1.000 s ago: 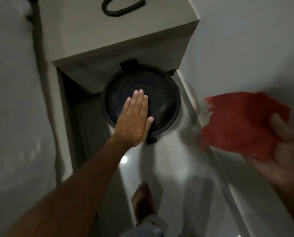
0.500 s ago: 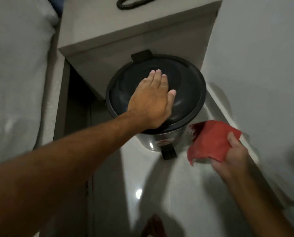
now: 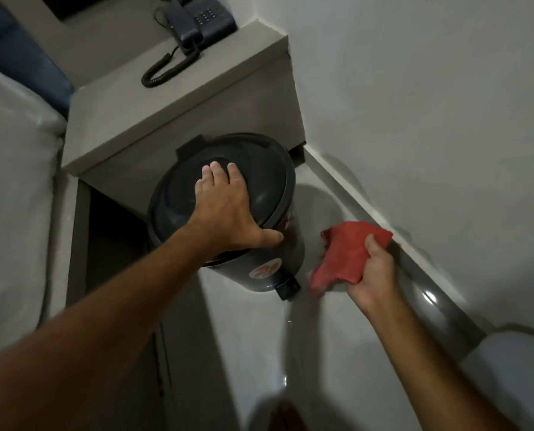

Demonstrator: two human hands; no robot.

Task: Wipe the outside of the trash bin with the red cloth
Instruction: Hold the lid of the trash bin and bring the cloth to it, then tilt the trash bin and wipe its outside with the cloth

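Since half a second ago the trash bin [image 3: 228, 209] has tipped, its lid leaning toward the upper left of the frame and its base and black pedal [image 3: 287, 287] swung toward the lower right, so more of the side wall with its round sticker [image 3: 265, 269] now shows. The left hand [image 3: 228, 209] lies spread flat on the lid, fingers toward the top of the frame and thumb hooked over the rim at the lid's lower right edge, closed around nothing. The right hand [image 3: 372, 275] has come no nearer; it pinches the red cloth [image 3: 346, 253], bunched, just right of the bin's wall and apart from it. The bin's long axis runs from centre frame down to the right. It sits against the grey bedside unit [image 3: 178, 116], which carries a telephone [image 3: 197, 20]; the wall skirting [image 3: 414, 269] closes the right side, and open floor [image 3: 259, 353] lies below the bin.
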